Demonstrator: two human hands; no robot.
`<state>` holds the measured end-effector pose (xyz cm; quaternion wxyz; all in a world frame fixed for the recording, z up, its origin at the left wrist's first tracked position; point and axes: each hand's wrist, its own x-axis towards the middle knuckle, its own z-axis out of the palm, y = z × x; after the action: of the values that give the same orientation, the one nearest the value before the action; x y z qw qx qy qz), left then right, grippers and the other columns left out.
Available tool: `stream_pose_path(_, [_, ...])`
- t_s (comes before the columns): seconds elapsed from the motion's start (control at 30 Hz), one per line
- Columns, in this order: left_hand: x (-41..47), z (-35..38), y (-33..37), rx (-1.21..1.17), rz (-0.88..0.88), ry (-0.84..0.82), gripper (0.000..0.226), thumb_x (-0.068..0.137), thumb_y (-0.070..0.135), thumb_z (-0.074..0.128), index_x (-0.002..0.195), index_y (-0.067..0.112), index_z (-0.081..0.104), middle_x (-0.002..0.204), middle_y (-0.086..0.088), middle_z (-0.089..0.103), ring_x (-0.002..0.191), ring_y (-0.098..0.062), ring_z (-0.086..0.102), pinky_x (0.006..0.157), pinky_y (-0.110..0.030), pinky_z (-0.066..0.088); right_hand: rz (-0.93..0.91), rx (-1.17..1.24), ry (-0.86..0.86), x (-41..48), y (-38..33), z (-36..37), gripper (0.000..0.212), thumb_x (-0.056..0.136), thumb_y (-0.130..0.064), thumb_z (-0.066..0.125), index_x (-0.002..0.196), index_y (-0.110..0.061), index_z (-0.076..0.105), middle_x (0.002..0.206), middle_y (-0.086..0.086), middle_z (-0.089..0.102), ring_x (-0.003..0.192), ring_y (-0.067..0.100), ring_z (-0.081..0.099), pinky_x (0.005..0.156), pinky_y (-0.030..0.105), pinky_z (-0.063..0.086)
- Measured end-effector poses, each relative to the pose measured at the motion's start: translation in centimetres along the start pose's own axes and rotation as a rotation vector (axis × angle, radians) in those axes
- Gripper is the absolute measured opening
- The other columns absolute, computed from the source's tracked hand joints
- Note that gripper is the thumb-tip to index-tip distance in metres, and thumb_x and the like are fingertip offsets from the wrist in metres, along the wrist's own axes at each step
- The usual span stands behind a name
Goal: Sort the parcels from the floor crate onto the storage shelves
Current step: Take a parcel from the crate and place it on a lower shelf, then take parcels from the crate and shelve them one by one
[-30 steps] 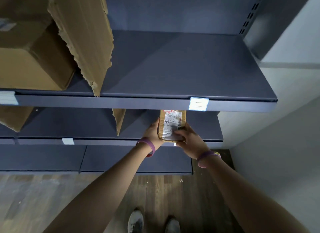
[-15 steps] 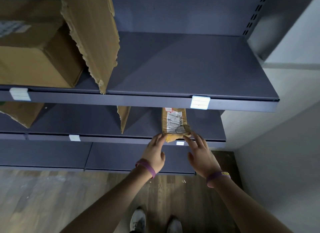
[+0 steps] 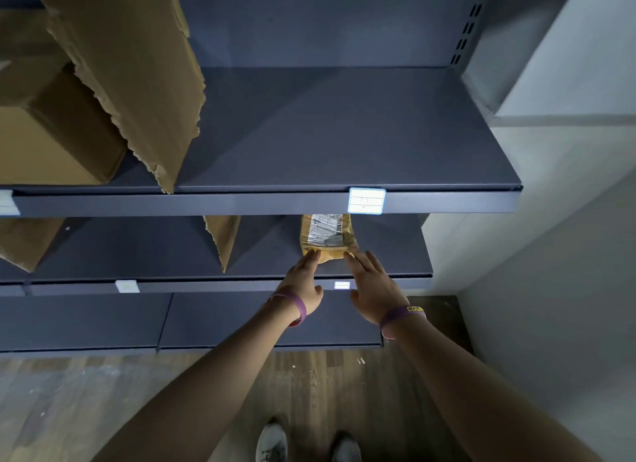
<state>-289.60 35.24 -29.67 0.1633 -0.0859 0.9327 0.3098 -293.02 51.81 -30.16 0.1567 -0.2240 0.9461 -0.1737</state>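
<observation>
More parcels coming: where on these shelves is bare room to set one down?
Upper shelf: wide bare stretch from the torn cardboard divider to its right end. Middle shelf: bare strip between small divider and parcel. Crowded left, by the box.

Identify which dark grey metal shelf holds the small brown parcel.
The middle dark grey metal shelf; the small brown labelled parcel lies there, right of a torn cardboard divider.

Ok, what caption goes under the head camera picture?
The left hand and right hand touch a brown parcel on the middle shelf.
</observation>
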Motion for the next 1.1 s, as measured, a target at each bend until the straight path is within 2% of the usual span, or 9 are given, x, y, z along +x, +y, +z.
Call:
stream_pose_path(0.2, [0.4,0.0,0.5,-0.012,-0.016,-0.013,0.070,0.095,0.016,0.051,0.152,0.021,0.009,0.160,0.001,0.007,0.146,-0.021,0.017,0.117,-0.035,0.024,-0.011,0.016,0.002,0.5,0.1,-0.6,0.070,0.093,-0.005,0.048,0.152,-0.023,0.015,0.161,-0.008,0.004,0.149,0.024,-0.001,0.113,0.045,0.032])
stream_pose_path(0.33, [-1.3,1.4,1.3,-0.044,0.041,-0.050,0.064,0.095,0.015,0.050,0.151,0.019,0.018,0.159,-0.001,0.013,0.146,-0.017,0.016,0.117,-0.031,0.020,0.087,0.082,0.010,-1.9,0.9,-0.5,0.072,0.093,-0.009,0.047,0.153,-0.027,0.013,0.161,-0.006,0.004,0.149,0.022,0.003,0.113,0.044,0.034])
stream_pose_path(0.43, [-2.4,3.2,2.1,-0.020,0.133,-0.127,0.062,0.095,0.015,0.050,0.150,0.018,0.022,0.158,0.000,0.020,0.144,-0.014,0.020,0.115,-0.027,0.021,0.241,0.098,0.018,-5.9,2.5,0.3,0.072,0.090,-0.010,0.048,0.153,-0.026,0.016,0.162,-0.003,0.006,0.148,0.023,0.007,0.115,0.040,0.031])
stream_pose_path(0.57, [-4.0,8.2,4.9,-0.007,0.236,-0.291,0.062,0.094,0.016,0.053,0.149,0.020,0.025,0.154,-0.002,0.030,0.141,-0.018,0.029,0.112,-0.033,0.031,0.510,0.191,0.056,-14.7,5.2,2.7,0.068,0.091,-0.014,0.048,0.152,-0.025,0.020,0.160,0.000,0.013,0.147,0.027,0.012,0.116,0.043,0.026])
stream_pose_path(0.63, [-5.4,11.6,7.4,-0.007,0.288,-0.375,0.062,0.093,0.015,0.054,0.148,0.022,0.028,0.151,-0.003,0.034,0.138,-0.020,0.034,0.110,-0.036,0.035,0.660,0.229,0.086,-19.7,6.7,3.7,0.062,0.094,-0.016,0.045,0.151,-0.025,0.021,0.160,0.001,0.016,0.147,0.027,0.013,0.117,0.041,0.025])
stream_pose_path(0.8, [-10.8,19.7,12.9,0.075,0.458,-0.579,0.062,0.093,0.020,0.052,0.148,0.028,0.026,0.155,0.002,0.025,0.142,-0.018,0.026,0.113,-0.040,0.030,1.019,0.335,0.164,-32.7,9.1,5.4,0.069,0.088,-0.012,0.049,0.151,-0.019,0.022,0.159,0.007,0.018,0.145,0.026,0.016,0.118,0.034,0.020])
stream_pose_path(0.9, [-15.2,24.1,14.6,0.222,0.593,-0.669,0.062,0.093,0.022,0.052,0.149,0.027,0.026,0.156,0.002,0.024,0.143,-0.019,0.021,0.115,-0.039,0.026,1.218,0.411,0.199,-41.0,8.8,7.6,0.070,0.089,-0.012,0.050,0.152,-0.020,0.020,0.158,0.006,0.019,0.145,0.027,0.018,0.117,0.035,0.022])
stream_pose_path(1.0, [-18.6,28.1,15.3,0.332,0.687,-0.723,0.061,0.093,0.023,0.050,0.149,0.027,0.025,0.156,0.003,0.023,0.144,-0.019,0.019,0.117,-0.036,0.022,1.345,0.474,0.232,-47.7,8.2,10.9,0.069,0.090,-0.013,0.050,0.152,-0.021,0.020,0.158,0.004,0.020,0.144,0.027,0.019,0.117,0.036,0.022])
stream_pose_path(1.1, [-21.7,32.1,14.8,0.391,0.685,-0.766,0.061,0.093,0.023,0.049,0.149,0.027,0.025,0.156,0.004,0.025,0.143,-0.018,0.021,0.116,-0.034,0.022,1.420,0.532,0.250,-52.8,7.6,15.2,0.064,0.093,-0.014,0.046,0.152,-0.020,0.021,0.159,0.006,0.019,0.144,0.027,0.019,0.118,0.036,0.020])
